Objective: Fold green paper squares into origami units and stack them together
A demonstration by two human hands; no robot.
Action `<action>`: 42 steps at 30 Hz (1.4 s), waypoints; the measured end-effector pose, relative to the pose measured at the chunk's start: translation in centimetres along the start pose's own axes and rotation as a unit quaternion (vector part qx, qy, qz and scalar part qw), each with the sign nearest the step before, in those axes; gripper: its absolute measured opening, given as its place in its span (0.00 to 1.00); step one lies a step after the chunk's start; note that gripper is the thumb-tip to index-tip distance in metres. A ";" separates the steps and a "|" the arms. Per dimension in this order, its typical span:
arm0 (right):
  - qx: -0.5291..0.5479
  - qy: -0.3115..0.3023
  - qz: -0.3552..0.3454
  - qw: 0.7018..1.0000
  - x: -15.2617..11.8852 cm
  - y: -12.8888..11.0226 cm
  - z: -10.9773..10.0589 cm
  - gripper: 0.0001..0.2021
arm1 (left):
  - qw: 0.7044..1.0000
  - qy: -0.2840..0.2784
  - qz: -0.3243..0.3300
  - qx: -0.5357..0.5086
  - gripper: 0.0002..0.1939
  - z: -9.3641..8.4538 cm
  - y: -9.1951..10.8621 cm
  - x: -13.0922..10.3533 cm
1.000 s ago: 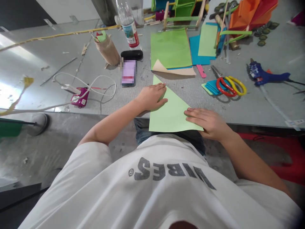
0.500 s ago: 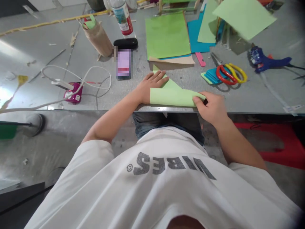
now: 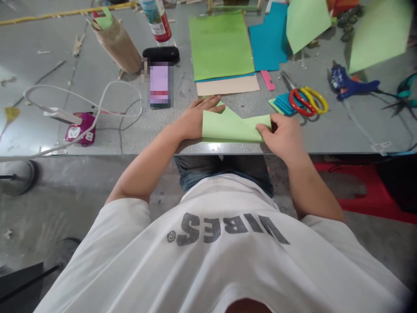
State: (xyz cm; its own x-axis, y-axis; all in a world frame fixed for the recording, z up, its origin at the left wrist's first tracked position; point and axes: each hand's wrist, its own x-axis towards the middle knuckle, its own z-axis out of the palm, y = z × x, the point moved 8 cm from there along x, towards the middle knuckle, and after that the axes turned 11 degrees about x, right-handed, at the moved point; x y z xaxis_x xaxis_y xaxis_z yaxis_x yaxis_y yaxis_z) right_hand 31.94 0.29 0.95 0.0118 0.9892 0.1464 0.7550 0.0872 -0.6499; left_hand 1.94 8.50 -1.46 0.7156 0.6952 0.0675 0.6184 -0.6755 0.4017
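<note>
A light green sheet of paper [image 3: 231,127] lies near the table's front edge, with its near part folded up into a wide flap. My left hand [image 3: 198,117] rests flat on the sheet's left side, fingers stretched out, with part of the palm behind the flap. At the flap's right end, my right hand [image 3: 282,134] pinches the paper between thumb and fingers. The fingers behind the paper are partly hidden. Beyond the flap, a slanting edge of the same sheet shows.
Past my hands lies a stack of green sheets [image 3: 223,48] beside blue paper [image 3: 269,37]. Scissors [image 3: 308,102] rest on small blue pieces, near a blue glue gun [image 3: 352,82]. To the left are a phone [image 3: 159,82], a bottle [image 3: 156,19] and a charger with cable [image 3: 81,128].
The flap stands higher and its top edge has changed shape as my right hand shifted. My left hand stays on the paper. Pale green sheets at upper right have moved rightward. The view has shifted.
</note>
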 end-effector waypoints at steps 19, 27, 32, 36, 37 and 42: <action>0.021 0.014 0.011 1.000 -0.2 -0.1 0.4 0.17 | 1.000 -0.010 -0.024 0.005 0.38 -1.6 1.2 -0.2; 0.011 0.052 -0.083 0.995 -0.4 -0.9 -0.2 0.20 | 0.999 -0.014 -0.012 0.030 0.37 -1.3 1.4 0.0; 0.030 0.145 -0.105 0.983 5.5 0.0 -8.0 0.05 | 0.999 -0.018 -0.013 0.035 0.37 -1.2 1.6 0.1; -0.069 0.222 0.028 0.972 16.6 4.3 -16.3 0.08 | 0.999 -0.009 -0.013 0.035 0.37 -1.3 1.9 -0.2; -0.107 0.221 0.074 0.967 19.5 5.8 -17.7 0.12 | 0.999 -0.010 -0.014 0.034 0.38 -1.3 1.9 -0.2; -0.231 0.081 0.201 0.949 30.8 13.5 -18.9 0.23 | 0.999 -0.019 -0.021 0.029 0.38 -1.4 2.2 -0.5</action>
State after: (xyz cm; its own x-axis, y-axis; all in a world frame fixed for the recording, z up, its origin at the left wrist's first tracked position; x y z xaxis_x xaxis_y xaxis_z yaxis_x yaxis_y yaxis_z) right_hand 54.91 29.65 10.74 0.4318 0.8970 0.0942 0.8746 -0.3909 -0.2870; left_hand 2.45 7.01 0.66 0.6995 0.7145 0.0172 0.6652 -0.6597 0.3498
